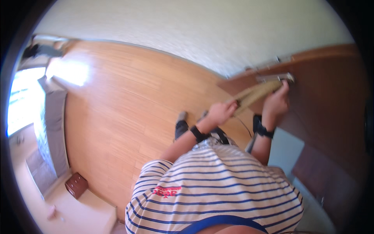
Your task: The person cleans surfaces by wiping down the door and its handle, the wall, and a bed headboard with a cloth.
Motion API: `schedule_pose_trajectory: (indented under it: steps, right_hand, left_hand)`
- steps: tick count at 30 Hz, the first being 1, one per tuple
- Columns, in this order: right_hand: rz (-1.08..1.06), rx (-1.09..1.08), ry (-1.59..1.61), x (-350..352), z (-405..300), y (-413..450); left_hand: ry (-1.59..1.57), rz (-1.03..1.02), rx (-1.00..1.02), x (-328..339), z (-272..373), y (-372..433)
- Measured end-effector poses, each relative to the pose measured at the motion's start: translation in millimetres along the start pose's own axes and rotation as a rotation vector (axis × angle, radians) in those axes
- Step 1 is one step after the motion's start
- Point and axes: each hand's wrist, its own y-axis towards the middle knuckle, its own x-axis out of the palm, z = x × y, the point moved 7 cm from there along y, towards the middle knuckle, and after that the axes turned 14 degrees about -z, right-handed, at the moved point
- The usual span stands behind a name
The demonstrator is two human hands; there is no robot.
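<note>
A yellowish-brown cloth (254, 95) is stretched between my two hands. My left hand (223, 112) grips its near end, in front of my striped shirt. Its far end is in my right hand (277, 101), beside a light-coloured metal handle or rail (274, 77) on a brown wooden panel (321, 102). Motion blur hides whether the cloth touches that metal piece. Both wrists wear black bands. A thin dark cord hangs below the cloth, between my forearms.
Wooden floor (117, 102) runs to my left, with a pale wall (190, 26) beyond. A low couch or bench (54, 131) stands by a bright window. A brown box (76, 185) sits on a pale surface (93, 210) at the lower left. A brown cabinet door (321, 175) is at the lower right.
</note>
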Motion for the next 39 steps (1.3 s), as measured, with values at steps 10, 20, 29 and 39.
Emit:
schedule_pose_trajectory:
  steps: [10,20,29,39]
  right_hand:
    - [0.009,-0.05,-0.029,8.1,6.8,4.7]
    - [-0.089,-0.096,0.117,1.7,-2.7,15.0]
    - [-0.097,-0.069,0.183,3.3,1.6,10.6]
    - [-0.279,0.115,0.218,-1.1,-1.4,14.5]
  left_hand:
    - [0.026,-0.039,0.042,3.8,12.9,12.9]
    - [-0.069,-0.157,-0.013,10.8,21.1,36.0]
    - [-0.224,-0.255,-0.052,24.8,12.4,22.6]
    - [-0.089,-0.361,-0.065,-31.6,-10.3,8.9]
